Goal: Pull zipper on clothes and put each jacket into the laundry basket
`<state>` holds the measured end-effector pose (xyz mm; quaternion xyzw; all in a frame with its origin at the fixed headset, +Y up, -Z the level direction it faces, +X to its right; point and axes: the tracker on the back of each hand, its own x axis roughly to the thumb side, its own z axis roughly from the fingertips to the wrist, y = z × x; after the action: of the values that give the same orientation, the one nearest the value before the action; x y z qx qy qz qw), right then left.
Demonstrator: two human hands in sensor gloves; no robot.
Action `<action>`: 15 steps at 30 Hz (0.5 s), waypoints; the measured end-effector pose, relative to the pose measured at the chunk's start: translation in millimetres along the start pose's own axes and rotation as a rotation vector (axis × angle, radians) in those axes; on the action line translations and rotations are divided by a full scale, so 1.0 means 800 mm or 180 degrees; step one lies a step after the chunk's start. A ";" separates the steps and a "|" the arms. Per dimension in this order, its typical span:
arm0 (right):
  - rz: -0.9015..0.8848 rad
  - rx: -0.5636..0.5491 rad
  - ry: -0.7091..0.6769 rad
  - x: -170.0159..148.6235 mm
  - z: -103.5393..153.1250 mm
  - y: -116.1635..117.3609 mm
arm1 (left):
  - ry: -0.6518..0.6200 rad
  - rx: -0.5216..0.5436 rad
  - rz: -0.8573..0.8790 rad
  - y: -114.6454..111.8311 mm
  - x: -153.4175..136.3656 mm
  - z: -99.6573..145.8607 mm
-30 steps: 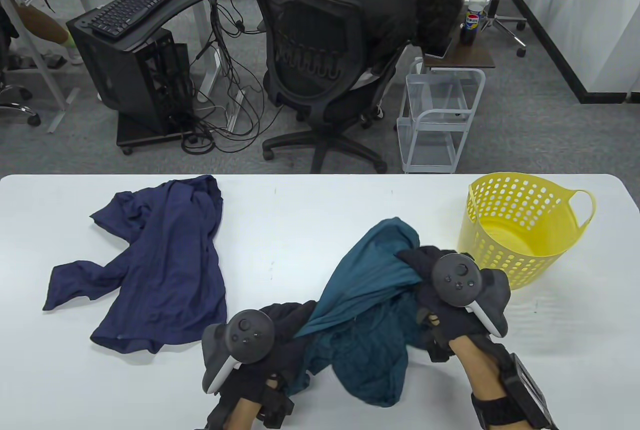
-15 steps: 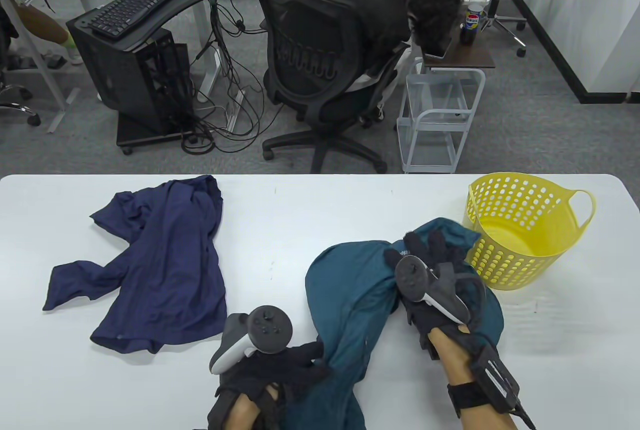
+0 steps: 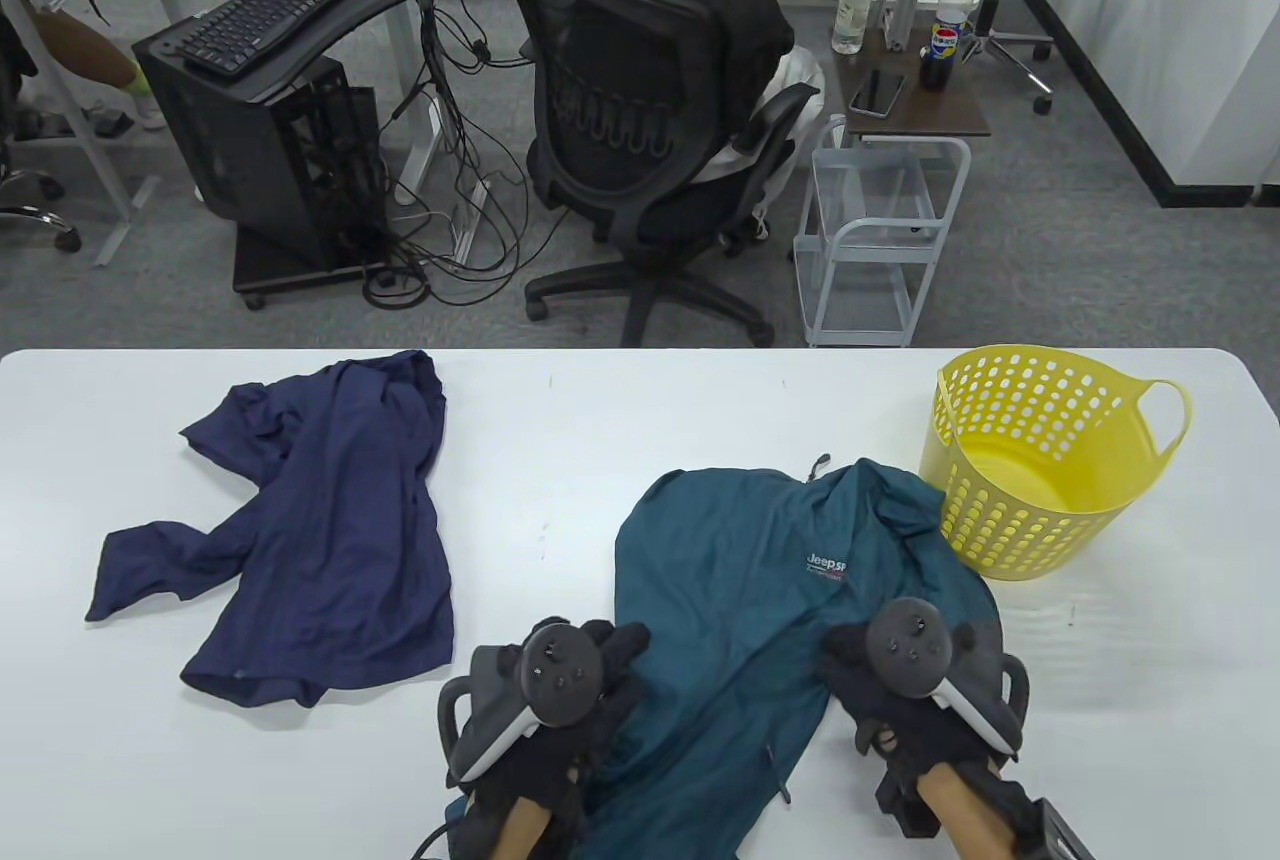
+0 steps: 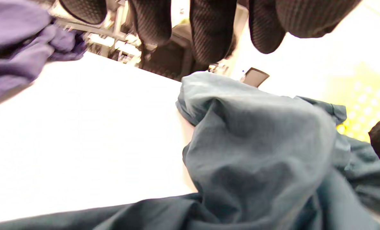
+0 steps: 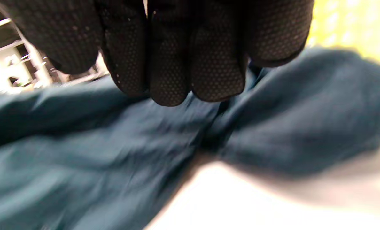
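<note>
teal jacket [image 3: 760, 590], spread flat, chest logo up, near worktop front edge; left hand [image 3: 575, 700] and right hand [image 3: 900, 690] on hem, grip unclear

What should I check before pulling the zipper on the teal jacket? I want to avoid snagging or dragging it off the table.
1. Teal jacket spread on the table: ok, mostly flat, logo side up.
2. Zipper pull located: cannot tell; a dark tab shows at the collar's far edge, but its nature is unclear.
3. Left hand on the jacket's near left edge: ok, fingers look relaxed in the left wrist view.
4. Right hand on the near right side: ok for position; grip cannot be told, the right wrist view is blurred.
5. Laundry basket upright and empty: ok.
6. Navy jacket apart from the teal one: ok.
</note>
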<state>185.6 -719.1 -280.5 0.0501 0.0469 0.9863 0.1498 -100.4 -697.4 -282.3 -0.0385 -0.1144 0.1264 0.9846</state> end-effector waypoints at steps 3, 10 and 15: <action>0.0108 0.0163 -0.0462 0.030 0.017 0.041 | -0.0078 -0.0215 -0.0340 -0.030 0.015 -0.014; 0.0435 0.0968 -0.0644 0.043 0.016 0.083 | 0.0063 -0.1117 -0.0417 -0.088 0.017 -0.034; 0.0366 0.0879 -0.0209 0.006 0.012 0.055 | 0.0585 -0.1457 -0.0485 -0.099 0.011 -0.035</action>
<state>169.3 -758.5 -265.8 0.1050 0.1743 0.9753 0.0862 -66.2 -772.7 -299.1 -0.2629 -0.0527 0.0186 0.9632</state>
